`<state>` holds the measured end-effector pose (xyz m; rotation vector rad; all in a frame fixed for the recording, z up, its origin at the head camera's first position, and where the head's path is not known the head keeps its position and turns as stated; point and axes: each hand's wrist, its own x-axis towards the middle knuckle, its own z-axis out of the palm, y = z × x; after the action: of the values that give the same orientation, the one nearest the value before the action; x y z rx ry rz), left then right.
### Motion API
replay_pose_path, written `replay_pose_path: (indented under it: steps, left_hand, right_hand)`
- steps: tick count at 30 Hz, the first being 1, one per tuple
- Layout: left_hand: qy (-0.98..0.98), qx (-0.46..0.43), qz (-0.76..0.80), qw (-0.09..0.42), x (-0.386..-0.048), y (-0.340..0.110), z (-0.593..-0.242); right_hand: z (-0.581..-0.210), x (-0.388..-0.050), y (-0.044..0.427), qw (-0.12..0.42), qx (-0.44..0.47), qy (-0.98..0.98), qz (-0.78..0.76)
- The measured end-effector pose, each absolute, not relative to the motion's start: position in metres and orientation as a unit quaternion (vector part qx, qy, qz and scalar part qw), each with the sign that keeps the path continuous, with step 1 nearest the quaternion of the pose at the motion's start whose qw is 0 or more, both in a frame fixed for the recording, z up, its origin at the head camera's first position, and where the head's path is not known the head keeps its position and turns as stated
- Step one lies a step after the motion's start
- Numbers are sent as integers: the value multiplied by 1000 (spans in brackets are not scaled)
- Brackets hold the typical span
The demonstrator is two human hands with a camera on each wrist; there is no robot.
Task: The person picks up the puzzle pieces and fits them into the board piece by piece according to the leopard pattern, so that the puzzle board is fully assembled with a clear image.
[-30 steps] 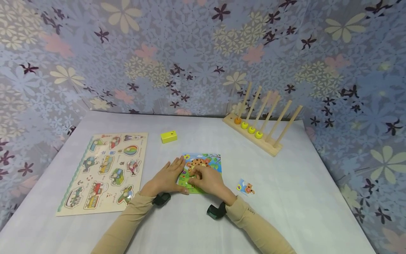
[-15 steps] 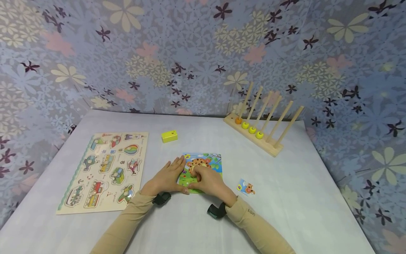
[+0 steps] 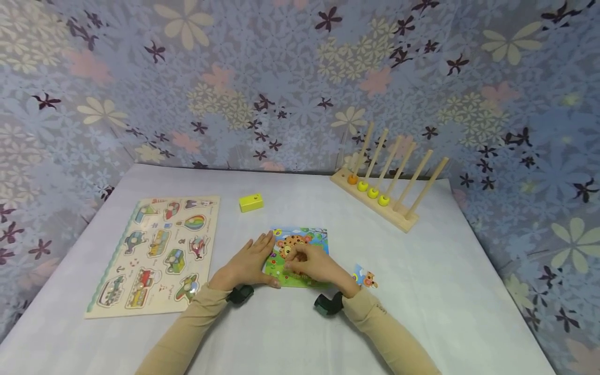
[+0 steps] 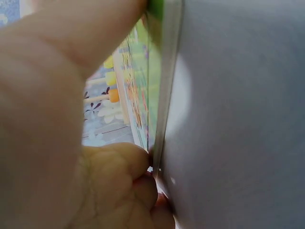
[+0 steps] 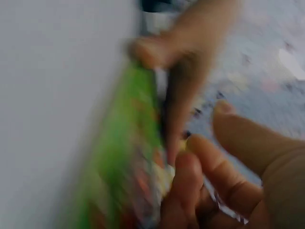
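A small picture puzzle with a spotted animal on a blue and green ground lies at the middle of the table. My left hand rests along its left side, fingers stretched out and thumb at the near edge; the left wrist view shows the board's edge against the thumb. Over the puzzle's right half is my right hand, fingers bent. In the blurred right wrist view its thumb stands apart from the fingers, with nothing seen between them. A loose puzzle piece lies right of the board, partly covered by the right wrist.
A large wooden vehicle board lies at the left. Behind the puzzle sits a yellow block. At the back right stands a wooden peg rack with an orange bead and several yellow ones. A flowered cloth hangs behind the table.
My right hand has shifted a little to the right and lifted its fingertips off the lower part of the puzzle; its wrist now partly covers the loose piece. My left hand stays in place.
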<state>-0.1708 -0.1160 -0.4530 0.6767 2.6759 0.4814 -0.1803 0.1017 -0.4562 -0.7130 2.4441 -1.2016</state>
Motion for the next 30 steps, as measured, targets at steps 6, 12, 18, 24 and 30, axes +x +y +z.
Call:
replay_pose_path:
  steps: [6, 12, 18, 24, 30]
  left_hand:
    - [942, 239, 170, 166, -169, -114, -453]
    - [942, 239, 167, 164, -171, -114, -455]
    - [943, 237, 168, 163, -171, -117, -455]
    - [941, 242, 171, 162, -171, -117, -454]
    - [940, 246, 174, 162, -170, -115, -456]
  right_hand:
    - [-448, -186, 155, 143, -197, 832, -498]
    - [-454, -169, 229, 102, -105, 868, -474]
    - [-466, -137, 267, 82, -65, 878, -468]
    - [-469, -125, 253, 32, -95, 912, -398]
    - [-462, -169, 237, 40, -140, 925, -351]
